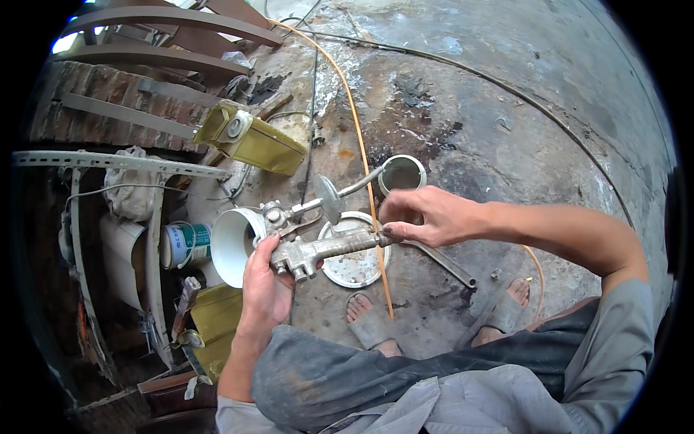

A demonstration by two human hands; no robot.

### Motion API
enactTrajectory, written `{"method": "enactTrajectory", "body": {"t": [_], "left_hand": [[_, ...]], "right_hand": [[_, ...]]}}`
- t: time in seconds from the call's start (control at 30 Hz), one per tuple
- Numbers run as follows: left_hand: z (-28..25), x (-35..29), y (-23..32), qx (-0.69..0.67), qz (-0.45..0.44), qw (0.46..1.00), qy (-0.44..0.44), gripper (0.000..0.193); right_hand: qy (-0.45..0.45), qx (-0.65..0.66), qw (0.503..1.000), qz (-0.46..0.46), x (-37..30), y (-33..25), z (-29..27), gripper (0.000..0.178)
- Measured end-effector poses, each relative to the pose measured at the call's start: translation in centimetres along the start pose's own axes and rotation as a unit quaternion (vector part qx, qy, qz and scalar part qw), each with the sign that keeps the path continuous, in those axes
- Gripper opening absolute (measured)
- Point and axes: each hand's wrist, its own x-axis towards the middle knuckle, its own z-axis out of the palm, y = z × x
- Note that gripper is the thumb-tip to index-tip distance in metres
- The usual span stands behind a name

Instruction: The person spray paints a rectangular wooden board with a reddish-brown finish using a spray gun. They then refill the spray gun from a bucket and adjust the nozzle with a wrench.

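Note:
A worn metal spray gun (329, 247) lies sideways in front of me, its handle end pointing right. My left hand (264, 282) grips its head end, thumb on top. Fingers curled, my right hand (419, 217) pinches at the small fitting on the handle end; the fingertips partly hide it. From the gun's upper side a round cup lid (329, 198) sticks out, carrying a bent suction tube (361, 181). That tube reaches toward an open metal cup (403, 173) on the floor. Beneath the gun lies a paint-spotted white round lid (354, 271).
Left of my hand is a white bucket (230, 247). Yellow-green cans (267, 148), a labelled pail (189, 244) and a metal rack (155, 253) stand further left. An orange hose (354, 108), dark cable (499, 79) and metal tube-shaped tool (448, 266) cross the stained floor.

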Motion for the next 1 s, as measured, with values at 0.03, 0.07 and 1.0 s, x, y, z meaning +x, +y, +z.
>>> {"method": "enactTrajectory", "body": {"t": [0.03, 0.07, 1.0], "left_hand": [[-0.3, 0.2, -0.4, -0.015, 0.004, 1.000, 0.018, 0.036], [-0.5, 0.1, -0.7, -0.031, 0.009, 0.999, 0.038, 0.035], [0.8, 3.2, -5.5, -0.215, -0.030, 0.976, -0.019, 0.029]], "right_hand": [[-0.096, 0.139, 0.973, 0.160, 0.3, -1.0, -0.4, 0.031], [-0.139, 0.167, 0.964, 0.154, 0.6, -0.6, -0.1, 0.041], [-0.058, 0.408, 0.832, 0.370, -2.3, -3.9, 5.2, 0.027]]}}
